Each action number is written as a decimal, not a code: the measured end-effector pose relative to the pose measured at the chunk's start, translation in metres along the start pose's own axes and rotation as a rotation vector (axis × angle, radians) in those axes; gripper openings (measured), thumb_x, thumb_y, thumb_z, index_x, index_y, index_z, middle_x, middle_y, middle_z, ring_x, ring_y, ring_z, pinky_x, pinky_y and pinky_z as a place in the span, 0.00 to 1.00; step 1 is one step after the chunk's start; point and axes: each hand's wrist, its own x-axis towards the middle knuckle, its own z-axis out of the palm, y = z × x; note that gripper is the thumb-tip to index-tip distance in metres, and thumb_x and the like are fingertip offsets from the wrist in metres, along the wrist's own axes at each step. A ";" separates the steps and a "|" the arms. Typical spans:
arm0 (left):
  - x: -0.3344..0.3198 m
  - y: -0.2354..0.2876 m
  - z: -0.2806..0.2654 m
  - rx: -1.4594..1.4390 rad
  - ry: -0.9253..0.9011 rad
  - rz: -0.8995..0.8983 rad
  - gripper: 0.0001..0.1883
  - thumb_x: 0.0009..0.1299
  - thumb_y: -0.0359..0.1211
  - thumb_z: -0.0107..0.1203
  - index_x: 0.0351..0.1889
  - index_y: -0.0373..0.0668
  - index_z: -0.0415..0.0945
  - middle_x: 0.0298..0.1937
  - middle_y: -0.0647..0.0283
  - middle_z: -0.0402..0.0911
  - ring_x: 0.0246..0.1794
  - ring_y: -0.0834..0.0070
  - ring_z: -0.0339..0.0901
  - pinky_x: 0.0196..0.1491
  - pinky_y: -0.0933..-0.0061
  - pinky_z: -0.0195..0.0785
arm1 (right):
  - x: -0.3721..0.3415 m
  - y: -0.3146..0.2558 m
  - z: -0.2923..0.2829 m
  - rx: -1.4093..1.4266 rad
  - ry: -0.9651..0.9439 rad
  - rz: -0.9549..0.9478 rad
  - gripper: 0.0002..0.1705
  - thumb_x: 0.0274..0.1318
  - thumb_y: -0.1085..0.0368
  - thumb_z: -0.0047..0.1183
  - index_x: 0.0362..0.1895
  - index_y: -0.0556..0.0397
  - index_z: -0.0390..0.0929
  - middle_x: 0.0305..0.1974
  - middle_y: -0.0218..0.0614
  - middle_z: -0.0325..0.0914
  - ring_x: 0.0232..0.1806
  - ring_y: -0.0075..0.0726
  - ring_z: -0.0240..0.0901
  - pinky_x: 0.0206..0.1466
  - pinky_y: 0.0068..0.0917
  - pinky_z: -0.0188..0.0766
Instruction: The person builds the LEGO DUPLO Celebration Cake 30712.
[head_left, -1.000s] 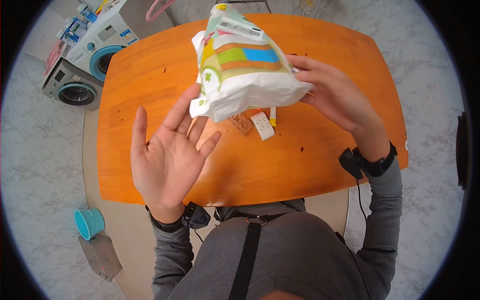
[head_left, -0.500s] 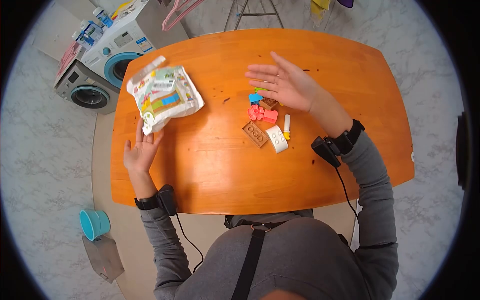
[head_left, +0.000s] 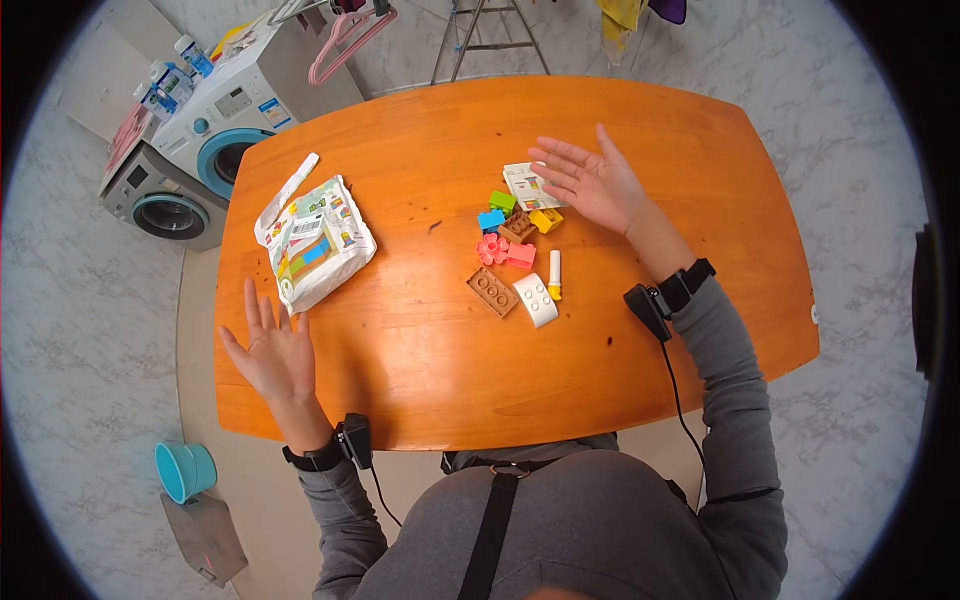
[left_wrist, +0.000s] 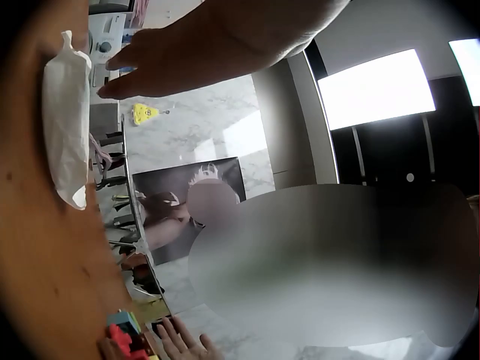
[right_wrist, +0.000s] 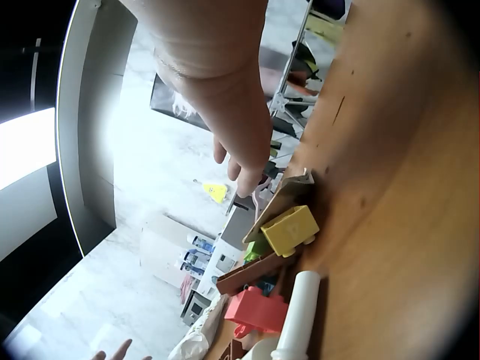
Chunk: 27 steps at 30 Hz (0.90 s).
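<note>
A varnished orange-brown wooden table (head_left: 440, 385) with bowed long sides is filling the middle, its glossy grain showing dark marks. Far left, a white front-loading washing machine (head_left: 215, 105) with a blue-rimmed door is standing beside a grey front-loading washing machine (head_left: 150, 190). A metal stepladder (head_left: 490, 47) is standing beyond the table's far edge; a turquoise bucket (head_left: 185, 472) is sitting off its near left corner.

On the table's left, a crinkled white plastic bag with coloured print (head_left: 325, 235) is lying, a pale strip trailing from its far side. The left hand (head_left: 275, 360) is hovering at the bag's near edge, fingers straight and spread; cannot tell whether they are touching. The right hand (head_left: 600, 192) is hovering right of centre, fingers straight, slightly apart, thumb spread wide, blocking part of a thin printed booklet (head_left: 520, 183).

Nearer, smooth plastic pieces are clustering: flat brown studded brick (head_left: 492, 292), curved white studded brick (head_left: 535, 300), yellow-ended white tube (head_left: 555, 270), coral flower (head_left: 492, 249), coral block (head_left: 521, 256), and dark brown (head_left: 517, 227), yellow (head_left: 545, 220), blue (head_left: 490, 221) and green (head_left: 502, 203) bricks.
</note>
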 end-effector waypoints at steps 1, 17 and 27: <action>-0.005 0.003 0.010 -0.042 -0.211 -0.036 0.37 0.70 0.60 0.29 0.72 0.52 0.50 0.74 0.52 0.41 0.75 0.62 0.36 0.71 0.50 0.27 | 0.004 0.001 -0.005 -0.081 0.034 -0.026 0.42 0.64 0.33 0.27 0.64 0.56 0.61 0.64 0.42 0.61 0.66 0.42 0.56 0.66 0.36 0.54; 0.015 -0.149 0.126 -0.419 -1.005 -1.058 0.37 0.72 0.59 0.34 0.67 0.39 0.58 0.59 0.55 0.72 0.51 0.65 0.74 0.57 0.60 0.65 | 0.014 0.040 -0.046 -1.871 -0.044 -0.478 0.24 0.58 0.56 0.49 0.53 0.59 0.72 0.58 0.52 0.65 0.60 0.54 0.62 0.64 0.37 0.59; 0.024 -0.179 0.110 -0.376 -0.869 -1.113 0.31 0.74 0.53 0.35 0.58 0.34 0.67 0.38 0.60 0.80 0.28 0.74 0.72 0.38 0.73 0.66 | -0.019 0.031 -0.022 -1.911 -0.089 -0.337 0.16 0.48 0.63 0.57 0.43 0.56 0.77 0.43 0.43 0.72 0.49 0.47 0.70 0.52 0.36 0.68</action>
